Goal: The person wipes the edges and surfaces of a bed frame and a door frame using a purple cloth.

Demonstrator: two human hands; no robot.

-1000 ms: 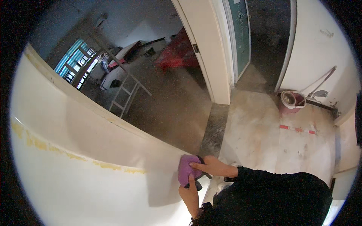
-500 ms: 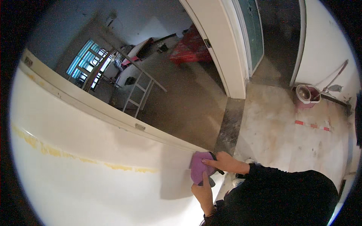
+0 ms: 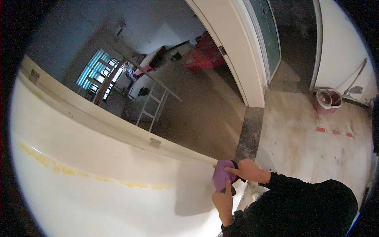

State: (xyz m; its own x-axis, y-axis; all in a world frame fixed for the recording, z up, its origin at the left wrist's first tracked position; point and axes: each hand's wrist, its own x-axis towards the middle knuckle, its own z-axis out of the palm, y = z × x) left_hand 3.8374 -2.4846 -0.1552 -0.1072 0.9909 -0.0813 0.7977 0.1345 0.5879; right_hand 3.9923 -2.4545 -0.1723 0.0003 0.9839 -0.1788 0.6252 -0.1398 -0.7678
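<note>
A purple pad with black edging [image 3: 224,173], perhaps a sanding pad, is held in both my hands beside the lower end of the white door frame. My left hand [image 3: 223,204] grips it from below, with one finger pressed up along its purple face. From the right, my right hand [image 3: 249,171] closes on its black side and lays a finger across the purple face. The pad's underside and my other fingers are hidden. The white wall [image 3: 118,209] beside my hands carries an uneven yellow streak [image 3: 67,170].
Through the doorway stand a pale ladder-like frame [image 3: 154,103] and a red-covered item [image 3: 203,57]. A dark stone threshold [image 3: 250,132] crosses the opening. At right are a mop bucket [image 3: 327,102], a leaning long-handled tool [image 3: 357,77] and a red-and-white strip [image 3: 334,132] on the floor.
The view has turned slightly, so the room sits farther right in the picture. My hands keep the same grip on the purple pad, with little visible movement against the frame.
</note>
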